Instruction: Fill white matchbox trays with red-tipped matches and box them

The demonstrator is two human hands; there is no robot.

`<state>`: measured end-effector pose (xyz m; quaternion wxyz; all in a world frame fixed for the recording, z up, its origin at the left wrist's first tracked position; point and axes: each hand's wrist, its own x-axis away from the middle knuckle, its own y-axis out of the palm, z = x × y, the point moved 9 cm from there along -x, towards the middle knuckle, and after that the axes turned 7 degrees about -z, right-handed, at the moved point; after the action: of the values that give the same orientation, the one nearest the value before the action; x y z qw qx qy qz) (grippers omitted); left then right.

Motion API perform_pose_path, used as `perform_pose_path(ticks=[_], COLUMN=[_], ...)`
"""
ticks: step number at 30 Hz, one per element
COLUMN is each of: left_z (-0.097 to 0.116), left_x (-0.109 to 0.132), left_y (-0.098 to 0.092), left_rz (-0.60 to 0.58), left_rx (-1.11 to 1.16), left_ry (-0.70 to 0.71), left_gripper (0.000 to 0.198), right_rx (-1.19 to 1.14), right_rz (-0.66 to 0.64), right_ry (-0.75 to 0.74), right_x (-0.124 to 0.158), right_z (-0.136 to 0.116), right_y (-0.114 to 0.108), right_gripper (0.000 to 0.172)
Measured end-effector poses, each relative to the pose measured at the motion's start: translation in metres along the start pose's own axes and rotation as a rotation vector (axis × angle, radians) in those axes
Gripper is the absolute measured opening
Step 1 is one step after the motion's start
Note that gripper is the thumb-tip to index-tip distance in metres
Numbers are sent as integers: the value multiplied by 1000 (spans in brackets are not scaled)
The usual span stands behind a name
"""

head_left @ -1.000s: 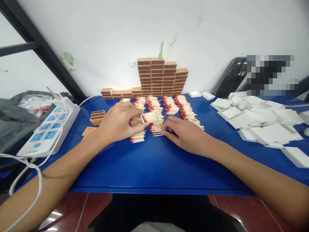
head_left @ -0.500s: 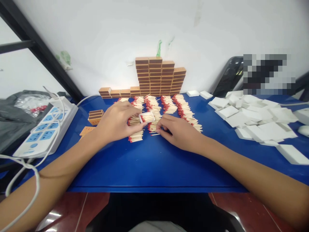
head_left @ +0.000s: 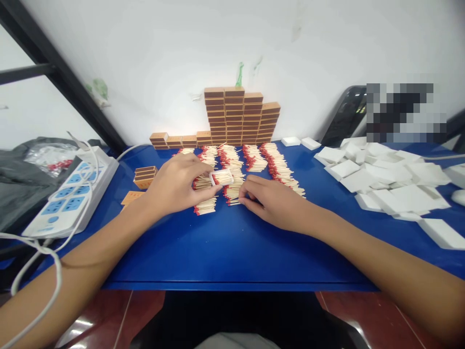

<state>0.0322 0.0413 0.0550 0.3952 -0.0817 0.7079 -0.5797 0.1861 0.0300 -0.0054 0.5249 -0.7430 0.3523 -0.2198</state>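
Note:
My left hand (head_left: 181,182) pinches a small white matchbox tray (head_left: 228,182) between thumb and fingers, tilted above the match piles. Red-headed matches (head_left: 221,177) lie inside the tray. Close on its right is my right hand (head_left: 267,198), thumb and fingertips pressed together at the stick ends of a match pile (head_left: 232,196). Whether a match is between those fingertips cannot be made out. Rows of loose matches (head_left: 281,167) spread behind both hands, partly covered by them.
Stacked brown matchboxes (head_left: 234,116) stand against the wall. Many white trays (head_left: 381,174) are heaped on the right of the blue table (head_left: 218,252). To the left are a power strip (head_left: 72,194), a white cable (head_left: 56,271) and a few matchboxes (head_left: 144,177). A black phone-like object (head_left: 345,114) leans at the back right.
My right hand has shifted very slightly right, away from the tray. My left hand keeps its hold on the tray, nearly still. The whole view has moved a little.

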Motion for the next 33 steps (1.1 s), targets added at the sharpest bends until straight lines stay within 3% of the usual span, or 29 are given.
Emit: perform_pose_path(ticks=[10, 21, 33], left_z=[1, 2, 8], left_x=[0, 1, -2], left_y=[0, 2, 8], left_rz=[5, -10, -69], left_rx=[-10, 16, 56], left_ry=[21, 40, 64], left_gripper=[33, 34, 31], right_rx=[-25, -31, -43], right_rz=[22, -111, -99], right_ry=[-30, 57, 21], right_x=[3, -1, 6], right_z=[-3, -1, 5], right_y=[1, 11, 2], right_gripper=[11, 14, 14])
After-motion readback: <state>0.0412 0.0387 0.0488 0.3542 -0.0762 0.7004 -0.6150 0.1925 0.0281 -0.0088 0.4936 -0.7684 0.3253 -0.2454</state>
